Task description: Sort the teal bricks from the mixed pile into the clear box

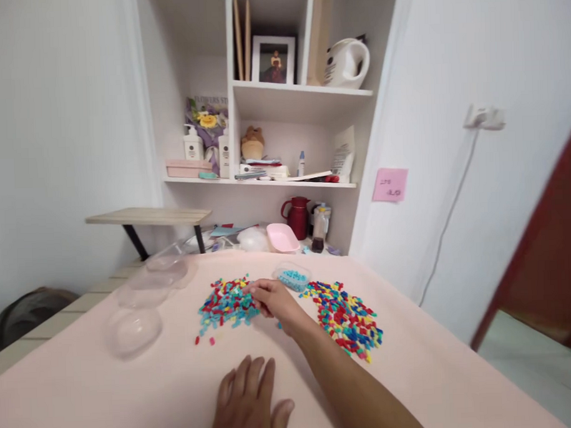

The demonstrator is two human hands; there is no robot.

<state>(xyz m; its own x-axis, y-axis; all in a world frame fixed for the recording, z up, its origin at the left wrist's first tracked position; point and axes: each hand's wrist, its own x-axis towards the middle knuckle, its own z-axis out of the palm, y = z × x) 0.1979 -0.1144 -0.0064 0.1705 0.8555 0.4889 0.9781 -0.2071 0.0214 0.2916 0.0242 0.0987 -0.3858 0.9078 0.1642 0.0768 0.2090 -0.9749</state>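
My right hand (273, 299) reaches over the right edge of a heap of small coloured plastic pieces (225, 303), mostly light blue and red. Its thumb and forefinger are pressed together; whatever they may hold is too small to make out. Flat on the pink tablecloth (179, 392), my left hand (248, 402) lies palm down with its fingers stretched out, holding nothing. Just beyond the right hand stands a clear container (293, 276) with light blue pieces in it. Right of my forearm is a second heap of pieces (348, 318) in red, blue, yellow and green.
Several clear empty containers (135, 330) line the left side of the table. Behind the table are a pink tray (282, 238), a dark red jug (297, 217) and a bottle (318, 230). White shelves (294, 184) rise at the back, and a small wooden stand (149, 215) is at left.
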